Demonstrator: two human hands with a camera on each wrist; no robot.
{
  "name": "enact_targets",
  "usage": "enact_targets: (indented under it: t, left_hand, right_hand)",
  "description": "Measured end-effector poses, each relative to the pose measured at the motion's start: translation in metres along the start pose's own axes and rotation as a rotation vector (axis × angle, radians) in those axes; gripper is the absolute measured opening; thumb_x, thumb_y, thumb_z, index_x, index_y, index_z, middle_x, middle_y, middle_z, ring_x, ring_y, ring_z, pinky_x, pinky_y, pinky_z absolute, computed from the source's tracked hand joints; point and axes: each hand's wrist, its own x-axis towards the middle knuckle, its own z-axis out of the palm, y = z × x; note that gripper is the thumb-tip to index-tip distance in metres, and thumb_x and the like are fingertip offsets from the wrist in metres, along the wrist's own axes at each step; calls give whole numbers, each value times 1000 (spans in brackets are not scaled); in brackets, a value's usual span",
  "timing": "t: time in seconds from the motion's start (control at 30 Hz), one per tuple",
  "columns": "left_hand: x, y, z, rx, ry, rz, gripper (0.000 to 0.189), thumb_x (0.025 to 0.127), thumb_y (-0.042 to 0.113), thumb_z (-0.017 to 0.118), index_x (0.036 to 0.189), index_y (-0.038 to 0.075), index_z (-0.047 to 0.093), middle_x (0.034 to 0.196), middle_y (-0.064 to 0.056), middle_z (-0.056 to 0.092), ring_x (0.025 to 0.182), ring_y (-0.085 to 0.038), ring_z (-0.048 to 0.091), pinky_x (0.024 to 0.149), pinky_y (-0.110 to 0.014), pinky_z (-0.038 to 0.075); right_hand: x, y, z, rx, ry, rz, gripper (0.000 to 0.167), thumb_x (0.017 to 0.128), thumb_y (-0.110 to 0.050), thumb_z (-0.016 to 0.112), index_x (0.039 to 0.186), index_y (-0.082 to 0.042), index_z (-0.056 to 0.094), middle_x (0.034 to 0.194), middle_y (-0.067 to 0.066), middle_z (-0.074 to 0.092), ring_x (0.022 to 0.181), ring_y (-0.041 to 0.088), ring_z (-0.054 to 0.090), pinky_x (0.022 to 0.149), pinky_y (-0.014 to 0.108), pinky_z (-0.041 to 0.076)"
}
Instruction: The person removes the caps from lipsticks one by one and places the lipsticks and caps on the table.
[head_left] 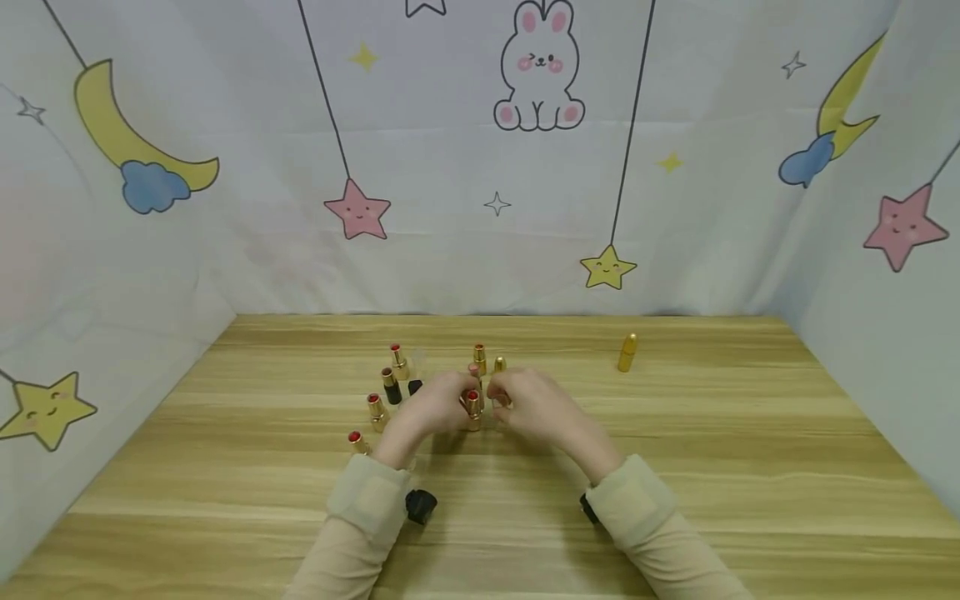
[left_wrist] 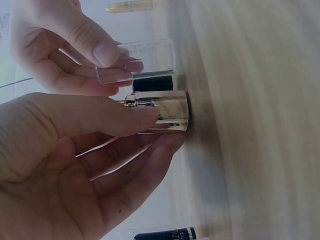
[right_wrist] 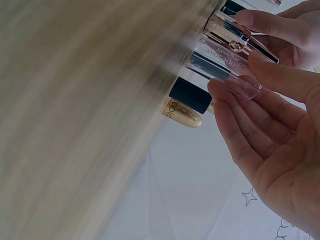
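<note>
My left hand [head_left: 442, 406] pinches the gold base of a lipstick [left_wrist: 172, 107] between thumb and fingers; its red tip shows in the head view. The base stands upright at the tabletop. Close on its right, my right hand [head_left: 536, 406] holds a clear plastic cap [right_wrist: 220, 59] with printed lettering between thumb and fingertips. The cap is upright beside the lipstick. Just behind the hands are a gold lipstick [head_left: 480, 358], a pinkish-tipped one [head_left: 474, 369] and a gold bullet-shaped tube [right_wrist: 184, 114]. A black base [right_wrist: 191, 95] stands near that tube.
Left of my hands stand several uncapped lipsticks, among them a gold one with a red tip [head_left: 377, 411] and a black one [head_left: 391, 386]. A gold bullet-shaped tube [head_left: 627, 352] stands apart at the back right. A printed cloth [head_left: 450, 275] closes the wooden table's [head_left: 750, 467] back.
</note>
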Motion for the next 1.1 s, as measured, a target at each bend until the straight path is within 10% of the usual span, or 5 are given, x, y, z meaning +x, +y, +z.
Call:
enact_targets:
  t: [0.63, 1.1]
  left_hand:
    - [5, -10, 4, -38, 10, 35, 15, 76, -4, 72, 78, 9, 64, 79, -1, 58, 71, -15, 48, 64, -26, 40]
    - [-1, 0, -3, -82, 11, -65, 28, 72, -2, 72, 98, 9, 70, 95, -3, 66, 79, -17, 55, 68, -30, 45]
  right_hand:
    - [0, 4, 2, 14, -19, 0, 21, 82, -8, 74, 101, -4, 67, 85, 6, 67, 75, 12, 56, 70, 31, 48]
    - [-3, 2, -5, 23, -14, 50, 23, 83, -12, 73, 105, -4, 67, 97, 8, 69, 90, 22, 64, 81, 37, 52]
